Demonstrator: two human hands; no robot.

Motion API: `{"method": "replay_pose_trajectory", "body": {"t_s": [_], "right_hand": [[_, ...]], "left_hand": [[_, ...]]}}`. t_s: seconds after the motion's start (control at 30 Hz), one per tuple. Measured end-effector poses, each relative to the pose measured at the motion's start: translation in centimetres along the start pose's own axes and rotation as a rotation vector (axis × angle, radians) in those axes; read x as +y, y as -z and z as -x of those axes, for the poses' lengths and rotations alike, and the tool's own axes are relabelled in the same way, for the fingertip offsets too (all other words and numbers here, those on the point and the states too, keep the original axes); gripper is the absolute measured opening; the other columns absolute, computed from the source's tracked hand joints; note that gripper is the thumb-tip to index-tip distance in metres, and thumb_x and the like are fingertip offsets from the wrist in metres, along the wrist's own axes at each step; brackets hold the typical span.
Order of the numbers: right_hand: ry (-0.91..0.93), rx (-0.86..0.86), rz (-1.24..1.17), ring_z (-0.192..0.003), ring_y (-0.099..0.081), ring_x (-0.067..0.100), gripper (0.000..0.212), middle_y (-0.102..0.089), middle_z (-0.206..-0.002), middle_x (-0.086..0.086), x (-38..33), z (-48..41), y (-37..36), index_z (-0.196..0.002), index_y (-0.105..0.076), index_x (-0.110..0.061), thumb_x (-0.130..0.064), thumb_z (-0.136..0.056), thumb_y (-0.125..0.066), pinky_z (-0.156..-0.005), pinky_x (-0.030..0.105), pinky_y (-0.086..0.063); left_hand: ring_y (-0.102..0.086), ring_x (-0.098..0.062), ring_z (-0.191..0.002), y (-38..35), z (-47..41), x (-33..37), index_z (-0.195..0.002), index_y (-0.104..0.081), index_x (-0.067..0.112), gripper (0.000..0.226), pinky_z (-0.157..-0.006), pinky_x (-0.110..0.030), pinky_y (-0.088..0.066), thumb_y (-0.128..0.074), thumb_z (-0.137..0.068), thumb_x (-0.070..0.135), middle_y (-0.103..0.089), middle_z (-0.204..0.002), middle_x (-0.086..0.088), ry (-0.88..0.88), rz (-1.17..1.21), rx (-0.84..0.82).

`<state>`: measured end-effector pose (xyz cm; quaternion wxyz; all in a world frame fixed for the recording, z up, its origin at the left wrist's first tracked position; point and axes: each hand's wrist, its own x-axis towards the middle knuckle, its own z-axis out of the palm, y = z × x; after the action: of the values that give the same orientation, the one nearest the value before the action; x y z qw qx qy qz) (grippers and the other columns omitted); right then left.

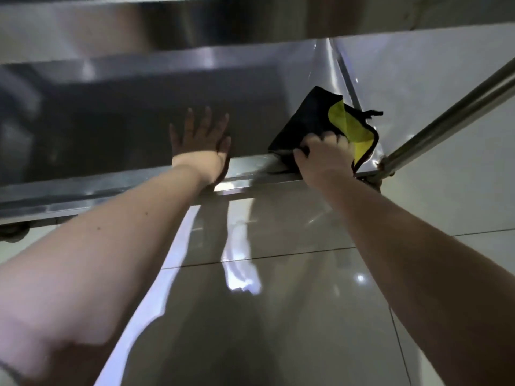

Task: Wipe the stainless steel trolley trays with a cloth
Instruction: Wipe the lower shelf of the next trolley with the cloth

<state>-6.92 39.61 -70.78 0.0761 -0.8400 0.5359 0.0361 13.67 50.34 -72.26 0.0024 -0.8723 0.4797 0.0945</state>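
Observation:
A low stainless steel trolley tray (111,129) stretches across the upper half of the view, dim under the shelf above. A black and yellow cloth (315,118) lies in the tray's near right corner, partly draped over the front rim. My right hand (323,154) grips the cloth's near edge at that rim, fingers curled round it. My left hand (200,143) lies flat on the tray floor with fingers spread, its wrist over the front rim (139,188).
The underside of an upper shelf (195,20) hangs close above the tray. A steel upright tube (451,115) slants up from the tray's near right corner. A castor (14,232) sits at the left under the rim. Glossy floor tiles (278,302) lie below.

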Motion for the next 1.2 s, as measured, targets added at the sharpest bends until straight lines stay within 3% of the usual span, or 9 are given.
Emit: {"method": "replay_pose_trajectory", "body": {"t_s": [0.07,0.17,0.27,0.53,0.6,0.73,0.83,1.03,1.2], "right_hand": [[-0.074,-0.009,-0.101,-0.138,-0.021,0.042,0.05,-0.026,-0.152,0.013,0.0,-1.8,0.1,-0.142,-0.037,-0.03,-0.049,-0.096,-0.044,-0.112,0.058,-0.019],[-0.197,-0.146,-0.175,-0.144,0.013,0.046,0.062,0.011,-0.163,-0.002,0.0,-4.0,-1.0,-0.148,-0.002,-0.053,-0.062,-0.094,-0.032,-0.111,0.069,-0.005],[-0.202,-0.129,-0.053,-0.141,0.022,0.049,0.063,0.019,-0.162,-0.002,-1.2,-5.2,-2.3,-0.147,0.01,-0.054,-0.067,-0.093,-0.019,-0.106,0.075,0.002],[0.575,-0.079,0.099,-0.146,0.014,0.04,0.062,0.007,-0.163,-0.014,-5.6,-4.5,-3.6,-0.146,0.002,-0.058,-0.072,-0.09,-0.019,-0.115,0.061,0.006],[0.488,-0.078,0.056,-0.148,0.012,0.037,0.062,0.003,-0.162,-0.016,-1.5,-7.1,-2.7,-0.147,-0.003,-0.058,-0.068,-0.091,-0.028,-0.117,0.056,0.004],[0.01,-0.145,0.01,-0.146,0.018,0.036,0.061,0.008,-0.163,-0.014,6.6,-10.8,-0.9,-0.147,-0.001,-0.058,-0.064,-0.093,-0.028,-0.116,0.058,0.008],[-0.126,-0.118,-0.009,-0.146,0.018,0.039,0.063,0.009,-0.163,-0.011,3.2,-10.7,-1.1,-0.147,0.0,-0.056,-0.059,-0.088,-0.021,-0.111,0.067,0.009],[0.399,-0.088,0.063,-0.146,0.02,0.037,0.06,0.014,-0.162,-0.013,-9.9,-4.5,-3.9,-0.147,0.005,-0.055,-0.067,-0.093,-0.017,-0.109,0.069,0.009],[0.341,-0.051,0.045,-0.149,0.013,0.031,0.06,0.006,-0.162,-0.018,-3.6,-8.1,-2.5,-0.146,0.0,-0.059,-0.074,-0.09,-0.018,-0.113,0.064,0.003]], "left_hand": [[0.011,-0.029,-0.149,-0.9,-1.0,-0.7,-0.152,-0.003,0.047,0.055,-0.113,-0.064,0.009,-0.02,-0.1,0.053,0.004,-0.164,0.008,0.007,-0.026,0.007],[0.008,-0.028,-0.15,-2.2,-1.1,-1.6,-0.15,-0.004,0.053,0.054,-0.11,-0.067,0.01,-0.019,-0.098,0.059,0.003,-0.163,0.011,0.008,-0.003,0.04],[0.007,-0.026,-0.15,-2.7,-1.4,-1.8,-0.148,-0.003,0.055,0.054,-0.11,-0.068,0.01,-0.018,-0.097,0.059,0.003,-0.163,0.012,0.005,0.011,0.061],[0.006,-0.022,-0.15,-2.9,-1.4,-2.0,-0.152,-0.007,0.045,0.053,-0.112,-0.066,0.006,-0.019,-0.1,0.043,0.003,-0.163,0.012,0.019,0.017,0.083],[0.006,-0.023,-0.15,-2.8,-1.3,-1.9,-0.15,-0.006,0.05,0.052,-0.112,-0.065,0.008,-0.019,-0.101,0.044,0.003,-0.163,0.012,0.016,0.035,0.085],[0.007,-0.024,-0.15,-2.8,-1.3,-1.4,-0.15,-0.003,0.052,0.052,-0.112,-0.065,0.008,-0.019,-0.101,0.044,0.003,-0.163,0.012,0.005,0.034,0.089],[0.006,-0.025,-0.15,-2.7,-1.2,-1.4,-0.151,-0.004,0.049,0.052,-0.112,-0.065,0.007,-0.02,-0.101,0.043,0.003,-0.163,0.011,0.001,0.035,0.082],[0.004,-0.02,-0.15,-3.0,-1.1,-1.8,-0.154,0.004,0.038,0.058,-0.114,-0.062,0.006,-0.022,-0.102,0.036,0.002,-0.163,0.011,0.036,0.056,0.121],[0.002,-0.023,-0.15,-2.9,-1.3,-1.8,-0.153,-0.005,0.042,0.055,-0.114,-0.063,0.006,-0.023,-0.101,0.039,-0.001,-0.163,0.011,0.01,0.054,0.12]]}}
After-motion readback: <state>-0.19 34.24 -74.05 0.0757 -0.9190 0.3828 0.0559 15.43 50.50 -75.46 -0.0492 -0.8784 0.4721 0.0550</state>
